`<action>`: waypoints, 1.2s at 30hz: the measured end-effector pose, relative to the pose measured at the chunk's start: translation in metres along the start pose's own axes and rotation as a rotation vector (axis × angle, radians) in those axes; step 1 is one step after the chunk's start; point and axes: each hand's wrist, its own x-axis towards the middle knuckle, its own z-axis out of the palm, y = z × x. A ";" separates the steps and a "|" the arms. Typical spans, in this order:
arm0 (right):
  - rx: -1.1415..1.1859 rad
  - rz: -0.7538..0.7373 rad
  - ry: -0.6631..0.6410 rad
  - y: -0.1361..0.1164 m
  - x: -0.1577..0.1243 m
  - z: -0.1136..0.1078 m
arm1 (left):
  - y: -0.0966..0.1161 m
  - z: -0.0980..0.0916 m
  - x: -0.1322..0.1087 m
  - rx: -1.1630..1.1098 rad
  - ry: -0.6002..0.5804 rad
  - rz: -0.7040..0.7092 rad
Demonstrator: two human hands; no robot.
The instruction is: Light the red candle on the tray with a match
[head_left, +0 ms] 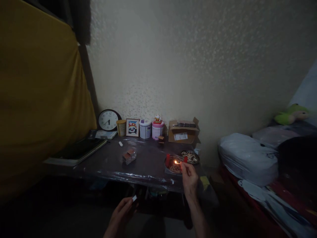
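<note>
My right hand [189,175] is pinched on a burning match [177,162], its small flame held over a round metal plate [170,168] on the dark table. Red candles [168,159] stand on that plate, one just left of the flame and one beside my fingers. A second round dish [190,156] full of pale sticks sits right behind. My left hand [122,211] is low, in front of the table edge, with its fingers closed round a small matchbox [134,198].
The plastic-covered table [138,165] carries a wrapped pack of matchboxes [129,156], a clock [108,120], a framed panda picture [132,127], tins [145,129], a cardboard box [183,132] and books [76,150]. A yellow curtain [37,99] hangs left. Bags [247,157] lie right.
</note>
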 end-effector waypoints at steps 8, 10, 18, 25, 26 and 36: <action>0.039 0.054 -0.033 0.004 0.007 0.010 | -0.001 -0.001 0.004 0.016 0.021 0.002; 0.059 0.084 -0.037 0.007 0.008 0.013 | -0.003 -0.003 0.006 0.013 0.022 -0.011; 0.152 0.183 -0.036 0.009 0.013 0.024 | -0.004 -0.005 0.009 -0.016 0.033 -0.015; 0.190 0.216 -0.041 0.013 0.020 0.030 | 0.000 0.000 0.005 -0.023 0.025 -0.006; 0.188 0.216 -0.040 0.014 0.021 0.031 | 0.001 0.000 0.005 -0.024 0.027 -0.010; 0.152 0.186 -0.044 0.020 0.029 0.041 | 0.002 -0.001 0.004 -0.001 0.018 -0.042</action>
